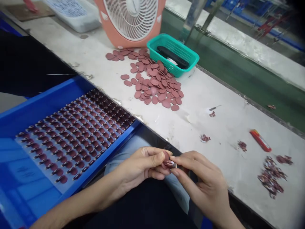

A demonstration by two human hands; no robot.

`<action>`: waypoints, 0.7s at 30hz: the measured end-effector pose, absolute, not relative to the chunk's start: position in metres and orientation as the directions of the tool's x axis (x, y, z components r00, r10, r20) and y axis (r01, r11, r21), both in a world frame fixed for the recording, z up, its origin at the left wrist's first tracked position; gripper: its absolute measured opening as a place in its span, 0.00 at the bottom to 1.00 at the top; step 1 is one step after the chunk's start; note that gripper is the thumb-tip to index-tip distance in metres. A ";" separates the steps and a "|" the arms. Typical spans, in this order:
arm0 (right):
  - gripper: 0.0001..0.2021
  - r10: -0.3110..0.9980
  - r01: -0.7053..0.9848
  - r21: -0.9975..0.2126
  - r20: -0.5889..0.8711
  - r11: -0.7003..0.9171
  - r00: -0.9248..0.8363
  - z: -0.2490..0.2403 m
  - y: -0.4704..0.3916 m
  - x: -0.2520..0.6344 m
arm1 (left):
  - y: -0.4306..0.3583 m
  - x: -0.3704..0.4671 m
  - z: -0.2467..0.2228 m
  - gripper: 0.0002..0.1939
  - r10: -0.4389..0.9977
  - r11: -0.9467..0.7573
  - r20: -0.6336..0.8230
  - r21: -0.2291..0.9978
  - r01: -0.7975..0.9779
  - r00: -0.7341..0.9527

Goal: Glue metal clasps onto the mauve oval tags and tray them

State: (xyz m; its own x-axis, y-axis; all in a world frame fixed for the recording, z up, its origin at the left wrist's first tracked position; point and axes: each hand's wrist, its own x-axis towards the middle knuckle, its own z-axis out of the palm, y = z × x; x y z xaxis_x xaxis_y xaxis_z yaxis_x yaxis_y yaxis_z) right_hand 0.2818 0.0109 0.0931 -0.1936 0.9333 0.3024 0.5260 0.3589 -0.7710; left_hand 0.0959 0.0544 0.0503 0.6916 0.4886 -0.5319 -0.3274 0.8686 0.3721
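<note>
Over my lap, my left hand (pixel 145 165) pinches a small reddish-brown oval piece (pixel 166 156) between thumb and fingers. Thumb and fingertips of my right hand (pixel 200 176) close on the dark, shiny part (pixel 170 164) at the right side of that same piece. A heap of flat reddish ovals (pixel 154 79) lies on the white table (pixel 190 127) beyond my hands. To the left, a blue tray (pixel 26 171) holds rows of similar reddish pieces with dark parts (pixel 78 133). Several dark shiny pieces (pixel 271 175) are piled at the right.
An orange fan (pixel 133 19) stands at the back beside a green basket (pixel 172 54) with a black object inside. A white tub (pixel 73 14) is at the back left. On the right lie a red packet (pixel 260 140), a small blade (pixel 215 108) and a few loose dark pieces (pixel 205 138).
</note>
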 end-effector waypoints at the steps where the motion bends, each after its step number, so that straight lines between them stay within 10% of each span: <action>1: 0.08 0.927 0.533 -0.759 0.307 0.374 -0.214 0.093 0.012 0.281 | 0.053 0.095 0.050 0.15 0.491 0.868 -0.532 0.368 -0.335 0.689; 14: 0.08 0.858 0.627 -0.589 0.397 0.510 -0.325 0.090 0.022 0.265 | 0.046 0.071 0.052 0.31 0.604 0.795 -0.470 0.411 -0.446 0.644; 21: 0.24 0.618 0.752 -0.171 0.696 0.637 -0.365 0.064 0.036 0.228 | 0.035 0.054 0.056 0.23 0.882 0.433 -0.466 0.752 -0.497 0.063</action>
State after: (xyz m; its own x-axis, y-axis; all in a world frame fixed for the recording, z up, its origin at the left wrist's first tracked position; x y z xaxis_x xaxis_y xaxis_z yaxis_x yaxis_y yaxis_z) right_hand 0.2277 0.0360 0.0640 -0.3655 0.6178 0.6962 0.7515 0.6372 -0.1709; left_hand 0.0541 0.0351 0.0565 0.0628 0.8825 -0.4661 -0.4966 0.4327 0.7524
